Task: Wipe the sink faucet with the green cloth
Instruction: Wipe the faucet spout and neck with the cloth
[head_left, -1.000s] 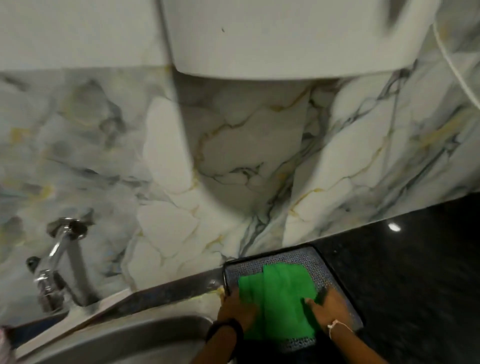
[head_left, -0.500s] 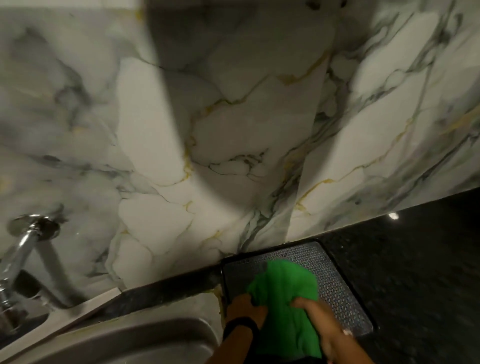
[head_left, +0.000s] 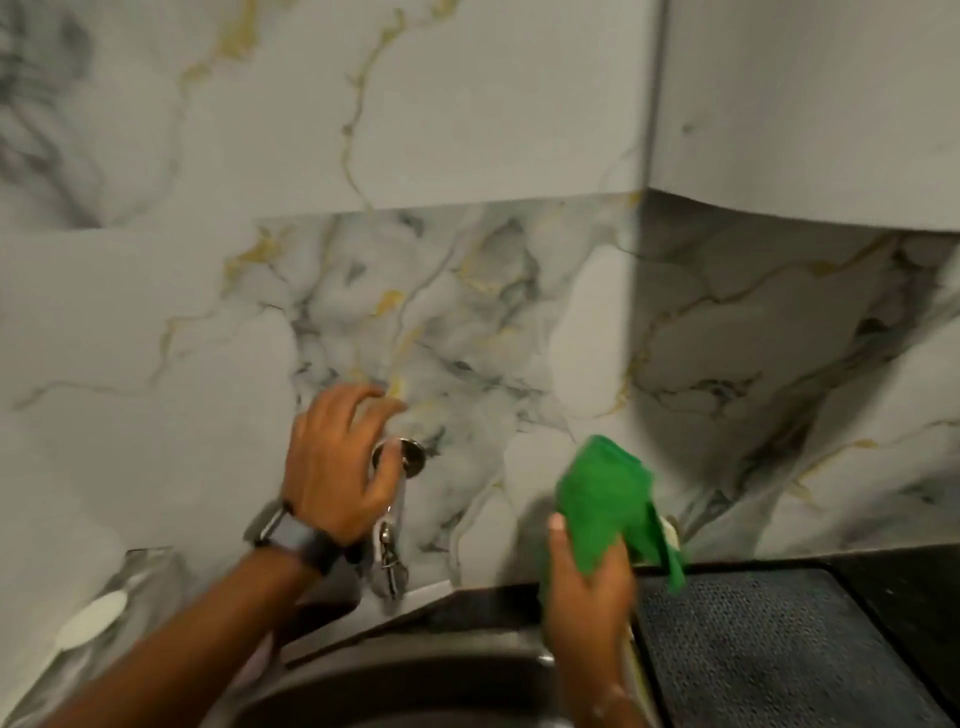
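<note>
my left hand (head_left: 337, 467) spread loose over faucet (head_left: 397, 499), right hand (head_left: 589, 597) at 3 o'clock, grip clamped on bunched green cloth (head_left: 605, 499). risk: dangling corner snags, wipe misses chrome.

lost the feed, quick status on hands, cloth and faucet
Left hand open, reaching at faucet. Right hand gripping green cloth, held clear of faucet. Nothing between them.

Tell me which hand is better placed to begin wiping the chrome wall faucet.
Right. The right hand holds the bunched green cloth, raised beside the chrome wall faucet but not touching it. The left hand is at the faucet, bare, fingers spread.
</note>
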